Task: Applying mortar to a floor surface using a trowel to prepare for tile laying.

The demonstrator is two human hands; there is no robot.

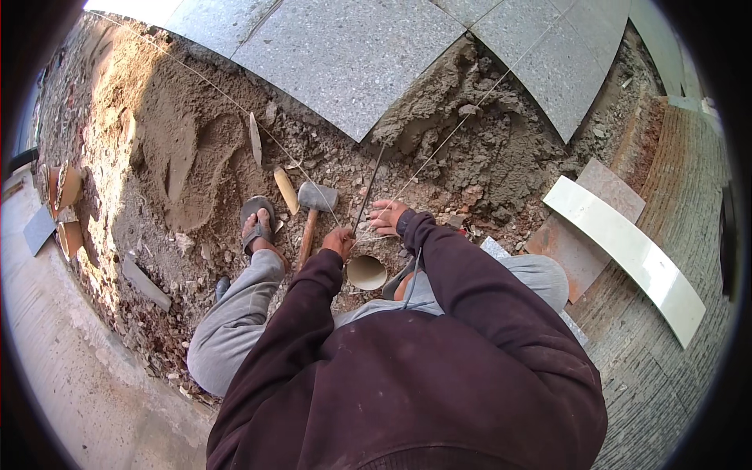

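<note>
Left hand on the rod, right hand spread beside it

Well left of your hands (339, 241) sit orange-brown pot-like pieces (66, 188), contents unclear. Nearer, a wooden-handled trowel (286, 191) and a mallet (317, 197) lie on the ground. Your left hand closes on the lower end of the thin dark rod (368, 192), between your hands. Just nearer you, a round cream container or pipe end (366, 272) shows its pale inside. Your right hand (388, 216) lies open by the string (435, 157).

Floor tiles (348, 59) lie ahead of the person, mortar (497, 149) between their corners. A mallet (316, 197) rests between the left foot (259, 223) and left hand (338, 240). Rightward, a strip (623, 254) lies across a slab (565, 254).
</note>
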